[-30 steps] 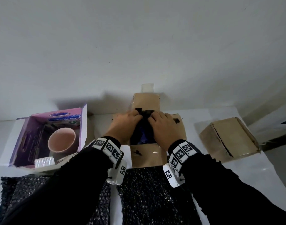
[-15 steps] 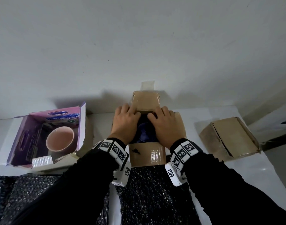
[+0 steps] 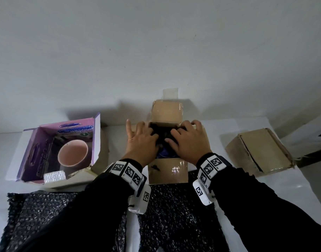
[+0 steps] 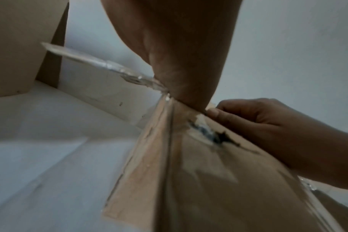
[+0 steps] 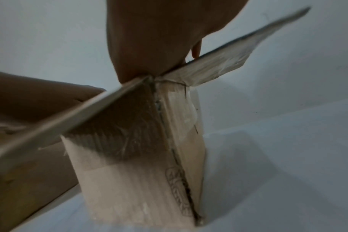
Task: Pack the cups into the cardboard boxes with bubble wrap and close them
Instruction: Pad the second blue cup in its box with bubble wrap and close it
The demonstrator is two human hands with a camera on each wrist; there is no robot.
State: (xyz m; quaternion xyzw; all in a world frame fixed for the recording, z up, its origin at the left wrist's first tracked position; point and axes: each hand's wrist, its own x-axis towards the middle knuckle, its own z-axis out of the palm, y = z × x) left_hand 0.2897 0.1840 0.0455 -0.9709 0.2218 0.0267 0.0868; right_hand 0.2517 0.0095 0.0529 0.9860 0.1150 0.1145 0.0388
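A: What lies nearest the person?

B: Two sheets of dark bubble wrap (image 3: 176, 217) spread flat on the white table (image 3: 276, 182), one on each side, partly under the black sleeves.

A: And just past them?

B: The open cardboard box (image 3: 168, 171) in the middle, its near flap folded toward the person and its far flap standing up by the wall (image 3: 156, 51). Both hands are over its opening.

A: How do the hands sit?

B: The left hand (image 3: 141, 140) has its fingers reaching down into the opening onto dark wrap, with the forefinger sticking straight up. The right hand (image 3: 189, 139) lies opposite, fingers bent onto the same dark bundle. Whether either truly grips the wrap I cannot tell; the fingertips are hidden in the dark. A bit of blue shows between the wrists, perhaps a cup, though the view is too dim to be sure.

A: What is off to the sides?

B: To the left, a purple box (image 3: 46, 151) lies open with a pink cup (image 3: 72, 153) inside. To the right, a closed cardboard box (image 3: 259, 151) rests well apart from the hands.
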